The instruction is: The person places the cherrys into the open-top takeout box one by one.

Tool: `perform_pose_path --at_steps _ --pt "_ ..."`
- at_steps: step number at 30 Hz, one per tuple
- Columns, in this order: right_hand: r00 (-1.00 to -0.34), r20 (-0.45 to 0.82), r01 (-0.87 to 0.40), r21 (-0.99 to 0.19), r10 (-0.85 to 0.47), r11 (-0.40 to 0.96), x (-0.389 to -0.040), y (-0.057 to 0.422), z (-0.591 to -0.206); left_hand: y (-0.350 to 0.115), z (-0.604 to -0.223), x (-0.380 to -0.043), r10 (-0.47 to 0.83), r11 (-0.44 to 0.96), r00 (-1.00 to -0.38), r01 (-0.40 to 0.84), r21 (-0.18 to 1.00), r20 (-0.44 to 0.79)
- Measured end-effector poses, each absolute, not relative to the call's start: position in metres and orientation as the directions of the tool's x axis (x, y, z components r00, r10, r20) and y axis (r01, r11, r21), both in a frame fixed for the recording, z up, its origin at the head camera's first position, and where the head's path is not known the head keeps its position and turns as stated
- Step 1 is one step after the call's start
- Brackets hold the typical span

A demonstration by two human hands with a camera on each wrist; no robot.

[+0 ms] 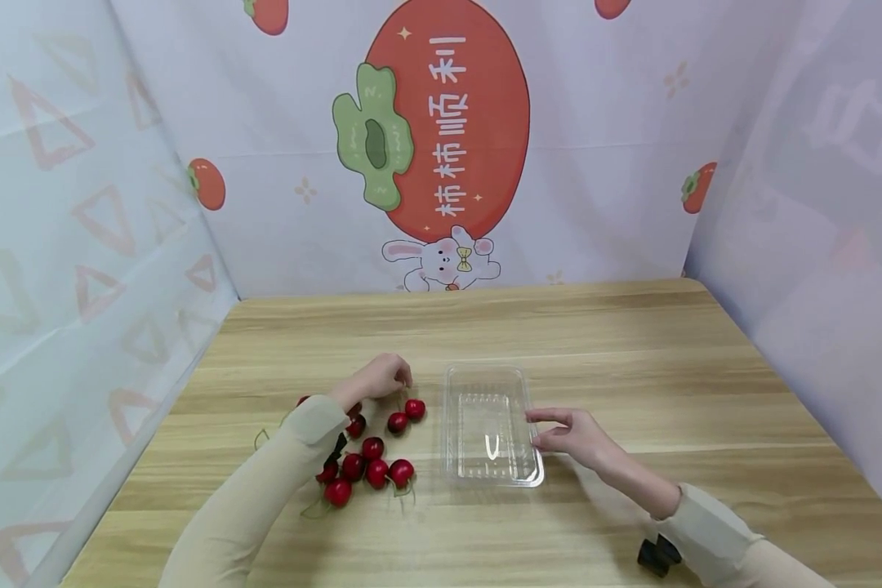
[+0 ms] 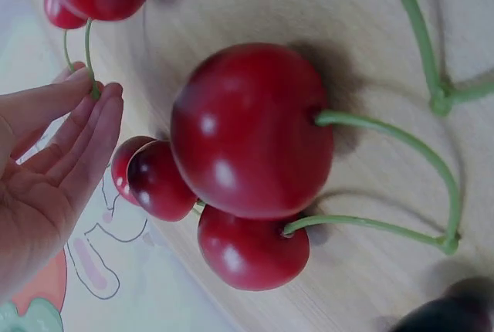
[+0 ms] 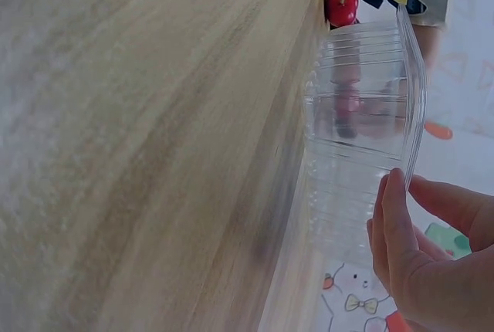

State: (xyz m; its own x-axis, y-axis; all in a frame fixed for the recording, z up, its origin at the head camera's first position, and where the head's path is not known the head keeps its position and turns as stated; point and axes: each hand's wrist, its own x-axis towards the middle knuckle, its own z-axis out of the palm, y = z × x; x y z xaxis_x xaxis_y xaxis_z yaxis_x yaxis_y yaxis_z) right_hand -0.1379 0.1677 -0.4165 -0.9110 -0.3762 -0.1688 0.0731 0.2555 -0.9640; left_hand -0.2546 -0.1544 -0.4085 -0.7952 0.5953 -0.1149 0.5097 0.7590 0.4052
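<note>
My left hand pinches the joined green stems of a pair of dark red cherries; in the left wrist view, the stems run up to the fingertips. More cherries lie on the table beside and below that wrist, and the sleeve hides some of them. To the right of the pair stands a clear plastic container, with no fruit inside. Its right rim is held between the thumb and fingers of my right hand, as the right wrist view shows too.
The wooden table meets a white cloth backdrop printed with persimmons and a rabbit. Cloth walls flank it on the left and right. A black wrist strap piece shows under the right sleeve.
</note>
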Motion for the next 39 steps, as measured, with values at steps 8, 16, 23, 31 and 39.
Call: perform_pose_path --at_steps 8,16,23,31,39 --pt "-0.917 -0.175 0.079 -0.96 -0.359 0.267 -0.138 0.165 -0.415 -0.161 -0.4 -0.251 0.59 0.72 -0.797 0.445 0.533 -0.132" --pt "-0.92 -0.181 0.079 -0.955 -0.348 0.287 -0.138 0.164 -0.414 -0.167 -0.39 -0.245 0.559 0.712 -0.82 0.4 0.577 -0.121" --pt "-0.919 -0.182 0.082 -0.956 -0.35 0.281 -0.139 0.164 -0.414 -0.17 -0.376 -0.238 0.535 0.701 -0.84 0.383 0.602 -0.089" --pt "-0.916 -0.185 0.083 -0.956 -0.357 0.282 -0.14 0.165 -0.415 -0.172 -0.362 -0.235 0.501 0.662 -0.864 0.353 0.661 -0.04" --pt "-0.915 -0.189 0.087 -0.955 -0.355 0.284 -0.14 0.165 -0.415 -0.167 -0.349 -0.234 0.394 0.618 -0.917 0.215 0.756 -0.062"
